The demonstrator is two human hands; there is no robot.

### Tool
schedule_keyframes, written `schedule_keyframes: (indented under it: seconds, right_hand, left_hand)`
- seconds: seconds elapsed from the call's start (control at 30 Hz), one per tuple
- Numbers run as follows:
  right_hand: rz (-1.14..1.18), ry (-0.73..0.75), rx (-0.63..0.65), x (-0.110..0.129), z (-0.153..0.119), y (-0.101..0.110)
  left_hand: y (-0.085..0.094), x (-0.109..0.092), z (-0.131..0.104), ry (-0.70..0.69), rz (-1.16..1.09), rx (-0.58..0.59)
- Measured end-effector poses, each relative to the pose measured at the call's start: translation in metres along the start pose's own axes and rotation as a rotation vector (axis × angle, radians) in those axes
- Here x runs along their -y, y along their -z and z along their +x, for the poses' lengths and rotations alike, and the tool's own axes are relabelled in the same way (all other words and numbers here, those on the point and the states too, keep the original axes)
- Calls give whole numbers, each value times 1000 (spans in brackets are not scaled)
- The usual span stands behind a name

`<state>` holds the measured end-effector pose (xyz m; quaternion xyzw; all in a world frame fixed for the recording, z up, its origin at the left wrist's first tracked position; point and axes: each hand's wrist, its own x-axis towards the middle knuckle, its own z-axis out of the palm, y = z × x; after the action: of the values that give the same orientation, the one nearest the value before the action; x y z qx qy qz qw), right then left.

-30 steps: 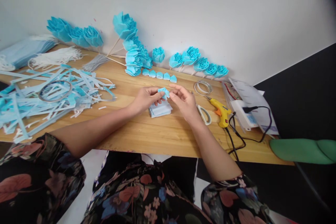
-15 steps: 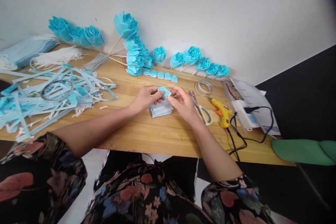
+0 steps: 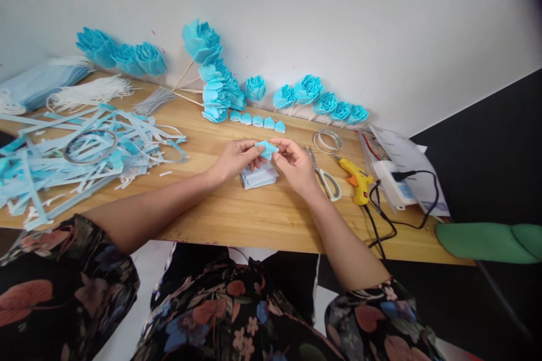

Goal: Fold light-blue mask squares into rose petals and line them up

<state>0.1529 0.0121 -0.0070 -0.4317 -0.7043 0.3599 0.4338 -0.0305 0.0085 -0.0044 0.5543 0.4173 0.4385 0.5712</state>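
Pinched between both hands is a small piece of light-blue fabric point(image 3: 268, 150), folded at its corners. My left hand point(image 3: 237, 159) grips its left side with thumb and fingers, and my right hand point(image 3: 294, 161) has hold of its right edge. Just below lies a stack of pale fabric squares point(image 3: 259, 175), partly covered by my hands. Behind them, a row of several folded blue petals point(image 3: 257, 120) lies on the wooden table point(image 3: 203, 208). Scissors with white handles point(image 3: 328, 181) rest close to my right hand.
A yellow glue gun point(image 3: 358, 180) and its cable lie at right, near a white power strip point(image 3: 393, 183). Offcut strips point(image 3: 84, 163) are heaped at left with a tape roll point(image 3: 90, 146). Blue fabric flowers point(image 3: 215, 90) on sticks lean along the wall. Face masks point(image 3: 53, 82) lie far left.
The blue piece's right corner now looks folded over, and its shape is more pointed. Both hands stay in nearly the same place; the view has shifted slightly.
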Motion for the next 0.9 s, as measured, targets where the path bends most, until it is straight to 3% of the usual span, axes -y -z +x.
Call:
schedule_keyframes:
  seconds: [0.9]
  right_hand:
    - [-66, 22, 19, 1, 0, 0]
  left_hand:
    - [1, -1, 2, 14, 40, 6]
